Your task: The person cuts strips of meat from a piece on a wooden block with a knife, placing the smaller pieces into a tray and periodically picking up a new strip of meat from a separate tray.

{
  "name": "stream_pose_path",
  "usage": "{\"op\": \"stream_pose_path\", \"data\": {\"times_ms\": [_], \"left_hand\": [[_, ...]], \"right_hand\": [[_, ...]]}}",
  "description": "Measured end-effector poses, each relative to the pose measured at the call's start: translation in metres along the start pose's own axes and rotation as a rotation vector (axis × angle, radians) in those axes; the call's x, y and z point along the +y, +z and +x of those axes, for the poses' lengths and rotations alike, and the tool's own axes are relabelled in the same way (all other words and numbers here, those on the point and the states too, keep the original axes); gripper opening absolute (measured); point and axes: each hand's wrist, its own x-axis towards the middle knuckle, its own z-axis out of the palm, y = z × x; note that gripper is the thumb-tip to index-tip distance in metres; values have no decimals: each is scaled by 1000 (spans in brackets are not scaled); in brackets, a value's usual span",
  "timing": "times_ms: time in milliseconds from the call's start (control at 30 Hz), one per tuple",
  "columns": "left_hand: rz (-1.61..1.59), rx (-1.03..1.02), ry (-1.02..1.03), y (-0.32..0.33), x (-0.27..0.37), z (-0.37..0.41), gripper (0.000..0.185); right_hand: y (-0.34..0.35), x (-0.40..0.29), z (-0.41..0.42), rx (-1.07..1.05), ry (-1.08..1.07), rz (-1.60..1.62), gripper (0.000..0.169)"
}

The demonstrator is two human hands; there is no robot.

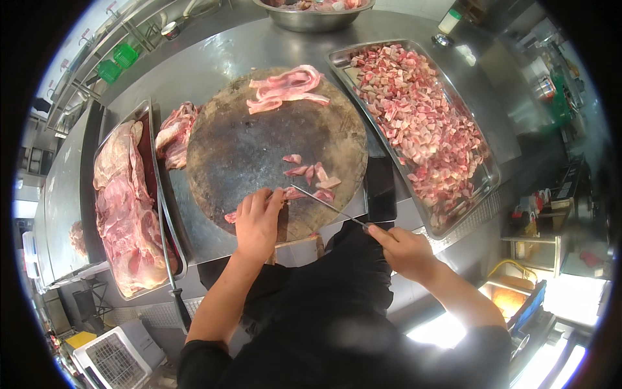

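Observation:
My left hand (257, 219) presses a strip of raw meat (230, 217) onto a round wooden chopping block (243, 146), near its front edge. In my right hand (403, 248) is the handle of a knife (335, 209); its blade reaches left over the block, with the tip by the meat's right end. Several cut pieces of meat (328, 183) lie just beyond the blade. Folded long strips of pale meat (290, 83) rest at the block's far edge. A larger chunk of raw meat (177, 133) is beside the block on the left.
On the right stands a metal tray (492, 177) of diced meat (413, 107). Another metal tray (182, 262) at left holds large slabs of meat (129, 214), with a sharpening steel (165, 243) lying along its side. A metal bowl (316, 20) of meat is at the back.

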Motion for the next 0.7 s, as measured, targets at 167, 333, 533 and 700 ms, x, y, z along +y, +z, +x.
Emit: {"op": "stream_pose_path", "data": {"times_ms": [167,333,533,700], "left_hand": [[30,12,27,4,1,-3,36],[-14,-58,-4,4,4,2,31],[7,20,-58,-8,-3,-15,31],[9,-1,-6,-2,-7,-17,31]], "right_hand": [[-18,-20,43,27,-110,-28,50],[25,-33,78,110,-150,-50,51],[-15,-7,5,-22,-31,5,53],[-20,-38,49,-37,-118,35,53]]}}
